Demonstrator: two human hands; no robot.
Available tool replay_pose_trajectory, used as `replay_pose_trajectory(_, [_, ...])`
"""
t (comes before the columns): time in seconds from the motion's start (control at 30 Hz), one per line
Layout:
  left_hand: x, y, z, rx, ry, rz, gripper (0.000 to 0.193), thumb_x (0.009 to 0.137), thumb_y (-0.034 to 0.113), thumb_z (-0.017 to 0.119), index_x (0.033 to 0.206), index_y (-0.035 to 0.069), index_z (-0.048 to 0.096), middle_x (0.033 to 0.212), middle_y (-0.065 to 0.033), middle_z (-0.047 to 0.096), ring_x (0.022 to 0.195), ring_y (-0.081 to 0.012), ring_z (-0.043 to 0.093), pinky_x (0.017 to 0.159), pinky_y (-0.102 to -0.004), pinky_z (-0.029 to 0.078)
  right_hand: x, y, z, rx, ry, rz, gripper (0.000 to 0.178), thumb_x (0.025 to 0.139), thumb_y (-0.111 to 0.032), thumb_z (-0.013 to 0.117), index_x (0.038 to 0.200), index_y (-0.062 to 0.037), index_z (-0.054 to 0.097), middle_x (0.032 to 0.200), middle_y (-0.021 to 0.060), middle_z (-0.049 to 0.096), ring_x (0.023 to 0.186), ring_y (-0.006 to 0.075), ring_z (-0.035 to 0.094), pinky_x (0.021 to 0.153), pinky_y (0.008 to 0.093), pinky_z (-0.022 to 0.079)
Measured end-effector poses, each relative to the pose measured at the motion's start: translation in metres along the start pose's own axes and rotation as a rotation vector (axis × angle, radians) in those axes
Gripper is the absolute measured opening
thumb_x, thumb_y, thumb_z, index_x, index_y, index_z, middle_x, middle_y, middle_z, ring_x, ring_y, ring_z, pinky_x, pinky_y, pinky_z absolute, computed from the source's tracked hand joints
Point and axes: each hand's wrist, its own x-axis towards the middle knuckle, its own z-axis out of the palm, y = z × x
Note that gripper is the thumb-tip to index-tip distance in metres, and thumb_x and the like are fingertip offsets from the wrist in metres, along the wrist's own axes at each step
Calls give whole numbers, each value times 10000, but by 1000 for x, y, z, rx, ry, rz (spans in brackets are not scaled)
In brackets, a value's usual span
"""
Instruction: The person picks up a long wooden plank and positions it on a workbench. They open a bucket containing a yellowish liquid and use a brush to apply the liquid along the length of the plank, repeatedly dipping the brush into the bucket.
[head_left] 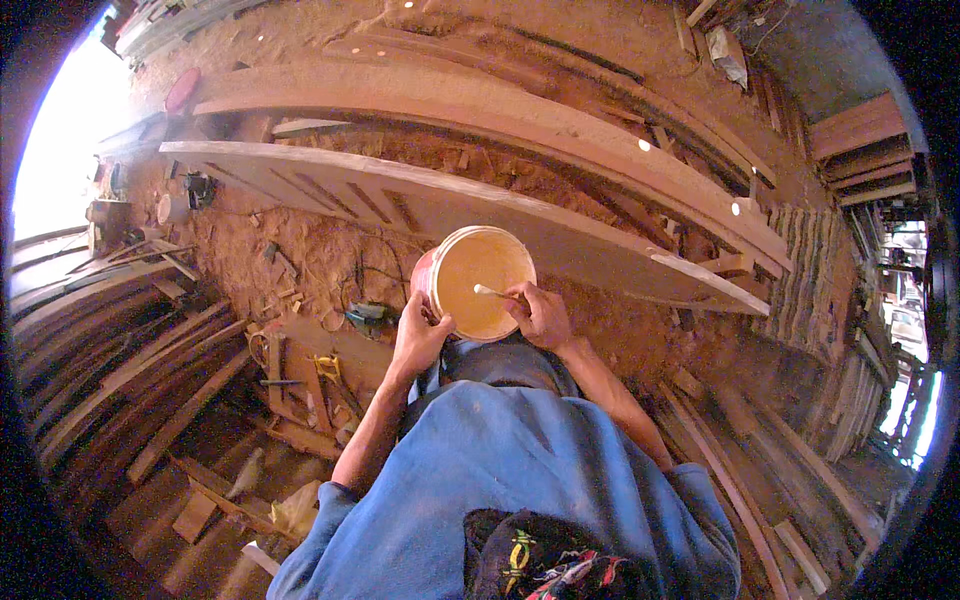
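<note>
In front of my body I hold a round plastic bucket (430,275) with a pale rim and a reddish outer wall, tipped so its tan inside faces me. My left hand (420,335) is closed on the bucket's near left rim, the thumb on the edge. Closed in a pinch, my right hand (541,315) grips a small stick with a white tip (484,289). That tip points left over the bucket's mouth; whether it touches anything inside, I cannot tell.
Beyond the bucket a long wooden panel (400,180) stands on edge, with long boards (450,105) behind it. Curved planks (120,370) are stacked at left. A teal power tool (368,315) and a yellow-handled tool (327,367) lie left of me. More boards (740,490) lie at right.
</note>
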Motion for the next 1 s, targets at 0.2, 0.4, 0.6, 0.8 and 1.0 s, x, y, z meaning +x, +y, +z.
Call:
replay_pose_trajectory(0.2, [-10,7,6,-34,23,-74,254,807,68,694,998,-8,545,839,-83,629,750,-155,595,686,-318,499,-1,-2,-2,179,124,-27,275,985,-332,609,963,-61,653,789,93,676,699,243,654,635,363,503])
replay_pose_trajectory(0.4, [-19,16,13,-77,30,-66,242,842,44,670,1043,3,541,871,-88,650,751,-143,610,652,-300,503,-7,14,-19,845,129,196,308,1027,-348,540,924,-75,640,640,-61,451,556,51,383,514,230,307])
replay_pose_trajectory(0.6, [-26,14,14,-83,13,-36,166,860,66,665,935,49,517,845,-68,647,697,-115,591,585,-269,478,-29,88,-55,994,529,365,280,1032,-317,510,947,-83,640,622,-102,347,529,29,286,483,225,222])
replay_pose_trajectory(0.8, [-19,9,13,-121,-51,-142,161,852,64,649,939,38,517,851,-54,624,728,-124,580,634,-277,491,-37,216,-65,649,1062,489,315,1036,-343,504,993,-84,679,670,-66,443,592,46,378,542,235,320])
replay_pose_trajectory(1.0, [-14,17,15,124,-69,-97,170,847,67,664,937,30,524,891,-59,615,827,-138,566,767,-317,485,-32,236,-56,289,1227,703,404,1017,-405,525,1066,-29,665,877,84,679,782,219,611,733,364,480])
